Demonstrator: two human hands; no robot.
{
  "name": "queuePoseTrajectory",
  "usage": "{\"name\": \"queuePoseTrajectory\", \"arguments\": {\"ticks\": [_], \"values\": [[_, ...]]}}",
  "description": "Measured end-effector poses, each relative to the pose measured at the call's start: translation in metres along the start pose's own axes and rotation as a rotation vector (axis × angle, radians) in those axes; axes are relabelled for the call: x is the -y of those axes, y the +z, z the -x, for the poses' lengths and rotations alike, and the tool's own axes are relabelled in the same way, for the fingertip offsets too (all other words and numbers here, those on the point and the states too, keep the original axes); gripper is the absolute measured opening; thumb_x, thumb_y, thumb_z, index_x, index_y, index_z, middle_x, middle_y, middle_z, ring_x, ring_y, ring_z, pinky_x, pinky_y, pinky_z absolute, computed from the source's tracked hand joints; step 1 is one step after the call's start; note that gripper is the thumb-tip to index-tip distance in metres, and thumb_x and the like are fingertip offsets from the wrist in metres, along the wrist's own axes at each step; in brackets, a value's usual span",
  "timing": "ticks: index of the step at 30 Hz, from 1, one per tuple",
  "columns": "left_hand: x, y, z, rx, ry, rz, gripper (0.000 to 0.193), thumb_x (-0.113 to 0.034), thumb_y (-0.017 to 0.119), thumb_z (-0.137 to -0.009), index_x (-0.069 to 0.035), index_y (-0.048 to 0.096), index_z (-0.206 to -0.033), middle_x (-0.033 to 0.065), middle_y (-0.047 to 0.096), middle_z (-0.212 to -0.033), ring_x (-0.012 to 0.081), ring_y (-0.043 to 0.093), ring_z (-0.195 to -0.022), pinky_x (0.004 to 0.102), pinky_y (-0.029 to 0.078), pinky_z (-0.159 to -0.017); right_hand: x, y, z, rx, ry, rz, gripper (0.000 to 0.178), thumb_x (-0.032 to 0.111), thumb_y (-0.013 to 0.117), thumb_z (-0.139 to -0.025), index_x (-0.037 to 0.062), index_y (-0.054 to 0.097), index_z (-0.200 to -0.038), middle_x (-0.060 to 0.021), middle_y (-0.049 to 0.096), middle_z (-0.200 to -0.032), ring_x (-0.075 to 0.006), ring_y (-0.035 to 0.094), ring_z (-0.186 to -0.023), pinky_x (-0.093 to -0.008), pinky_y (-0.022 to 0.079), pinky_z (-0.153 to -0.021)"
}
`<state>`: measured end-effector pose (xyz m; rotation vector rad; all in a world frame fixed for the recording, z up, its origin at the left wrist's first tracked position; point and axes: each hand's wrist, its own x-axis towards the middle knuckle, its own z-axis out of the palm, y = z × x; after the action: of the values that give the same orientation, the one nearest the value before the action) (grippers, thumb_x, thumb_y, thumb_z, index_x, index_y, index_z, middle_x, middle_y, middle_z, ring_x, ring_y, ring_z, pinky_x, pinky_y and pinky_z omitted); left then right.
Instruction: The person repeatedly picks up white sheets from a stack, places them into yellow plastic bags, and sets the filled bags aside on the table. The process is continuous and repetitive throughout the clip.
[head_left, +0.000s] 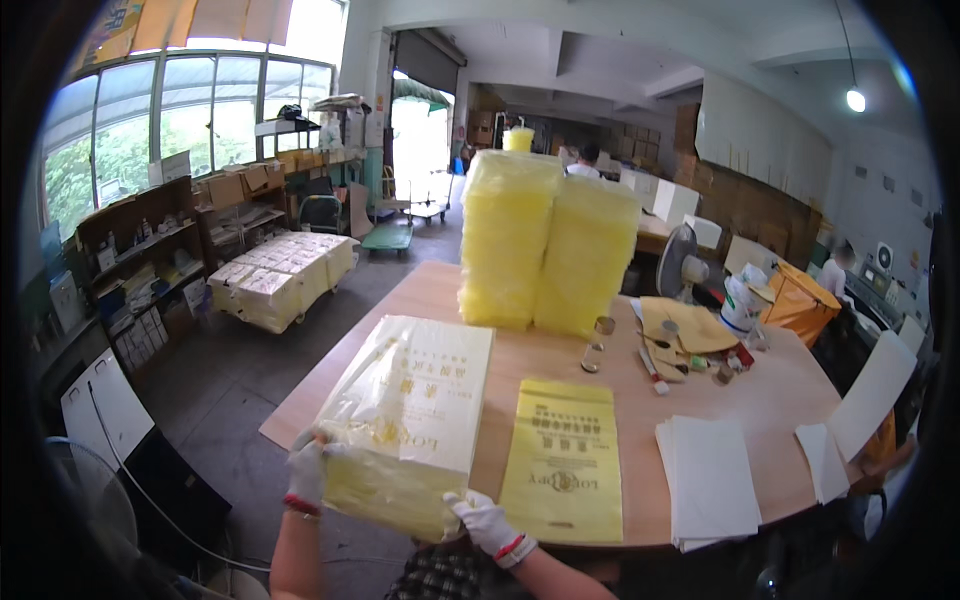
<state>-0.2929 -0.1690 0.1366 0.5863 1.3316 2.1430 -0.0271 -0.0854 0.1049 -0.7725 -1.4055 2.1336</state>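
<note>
A thick block of printed yellow-and-white bags [415, 385] lies at the table's near left edge, covered by a loose clear plastic bag [390, 482]. My left hand [307, 467], in a white glove with a red cuff, grips the plastic at the block's left near corner. At the right near corner my right hand [486, 522], gloved likewise, has its fingers closed on the plastic. The film hides part of the fingertips. A flat yellow printed bag [563, 460] lies just right of the block.
Two tall stacks of yellow wrapped bags [510, 240] stand behind. A tape roll [593, 357], brown paper [690, 325], a fan [680, 262] and white sheets [708, 480] occupy the right side. A loaded pallet [285, 280] sits on the floor at left. Other people work farther back.
</note>
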Motion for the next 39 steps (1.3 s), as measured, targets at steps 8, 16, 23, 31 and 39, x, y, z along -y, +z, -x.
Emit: {"name": "queuePoseTrajectory", "arguments": {"ticks": [8,16,23,31,39], "values": [[-0.052,-0.046,-0.008,0.082,0.332,-0.052,0.026,-0.001,0.044,-0.078,-0.004,0.055,-0.101,0.0081,0.054,-0.104,0.0154,0.053,-0.093,0.0263,0.045,-0.077,0.03,-0.054,-0.037,-0.477,-0.321,0.129,0.037,0.024,0.047,-0.093,0.0036,0.046,-0.124,-0.0175,0.052,-0.115,-0.0234,0.057,-0.095,-0.0282,0.045,-0.083],[-0.067,0.002,-0.084,0.529,-0.14,-1.345,0.048,-0.042,0.043,-0.088,-0.006,0.043,-0.119,0.0214,0.055,-0.11,0.0384,0.051,-0.104,0.0415,0.037,-0.091,0.062,0.013,-0.086,-0.414,-0.104,0.54,0.071,0.042,0.056,-0.084,-0.0041,0.028,-0.131,-0.0233,0.051,-0.118,-0.0306,0.056,-0.1,-0.0321,0.042,-0.088],[-0.058,0.021,-0.032,0.35,1.103,-1.466,0.057,-0.024,0.062,-0.069,-0.001,0.043,-0.119,0.0268,0.046,-0.119,0.0413,0.047,-0.11,0.0514,0.036,-0.092,0.041,0.021,-0.035,-0.345,-0.276,0.592,0.096,0.049,0.062,-0.078,-0.0035,0.008,-0.137,-0.0231,0.045,-0.125,-0.0284,0.046,-0.114,-0.0308,0.034,-0.097],[0.151,-0.073,0.125,0.772,0.355,-1.431,0.036,-0.021,0.067,-0.063,-0.005,0.059,-0.094,0.0208,0.053,-0.112,0.0376,0.052,-0.102,0.049,0.041,-0.087,-0.102,-0.023,0.084,0.224,0.148,0.958,0.068,0.046,0.049,-0.085,0.0032,0.03,-0.134,-0.0187,0.046,-0.127,-0.0307,0.045,-0.117,-0.0332,0.034,-0.099],[0.197,0.15,0.16,1.119,0.511,-0.817,0.02,-0.006,0.062,-0.07,-0.005,0.06,-0.09,0.0131,0.059,-0.093,0.0309,0.056,-0.089,0.0369,0.046,-0.078,-0.139,-0.093,0.199,-0.153,0.323,0.644,0.05,0.037,0.05,-0.087,0.0013,0.047,-0.122,-0.0166,0.056,-0.115,-0.0278,0.054,-0.107,-0.0315,0.042,-0.09]]}}
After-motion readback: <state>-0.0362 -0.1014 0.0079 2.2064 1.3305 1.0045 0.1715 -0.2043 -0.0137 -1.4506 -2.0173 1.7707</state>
